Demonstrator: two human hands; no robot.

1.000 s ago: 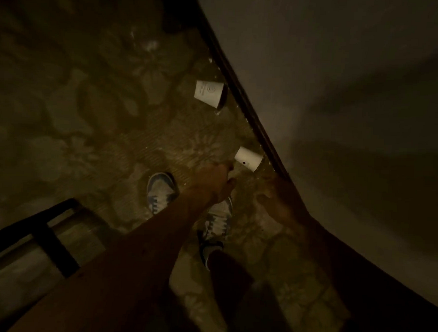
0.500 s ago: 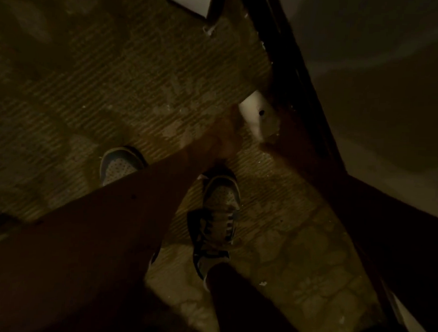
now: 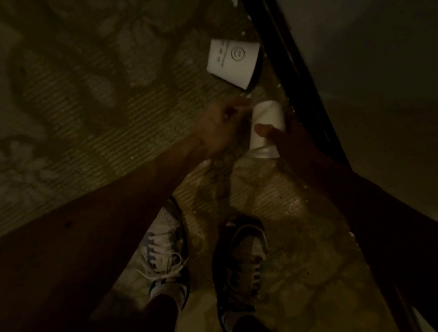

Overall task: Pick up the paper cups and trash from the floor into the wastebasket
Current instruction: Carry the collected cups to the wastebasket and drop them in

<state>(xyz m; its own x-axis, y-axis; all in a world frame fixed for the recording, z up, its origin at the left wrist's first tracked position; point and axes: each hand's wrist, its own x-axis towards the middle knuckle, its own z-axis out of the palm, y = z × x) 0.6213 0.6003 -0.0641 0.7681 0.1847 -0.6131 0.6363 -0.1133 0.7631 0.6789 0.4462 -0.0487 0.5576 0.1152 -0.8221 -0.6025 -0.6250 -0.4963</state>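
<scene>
Right hand [image 3: 297,143] grips small cup [image 3: 267,115]; left hand [image 3: 219,126] beside, grasp unclear; printed cup [image 3: 231,62] by baseboard [image 3: 288,66].

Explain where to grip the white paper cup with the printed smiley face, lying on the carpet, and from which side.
Probably grip the white smiley-print paper cup across its middle wall, from above and from the patterned carpet side. It lies on its side, its wide mouth toward the dark baseboard, which crowds that side.

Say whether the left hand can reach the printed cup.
Probably yes: the left hand lies just short of the printed cup, only bare carpet between; the right hand holds the plain cup.
</scene>
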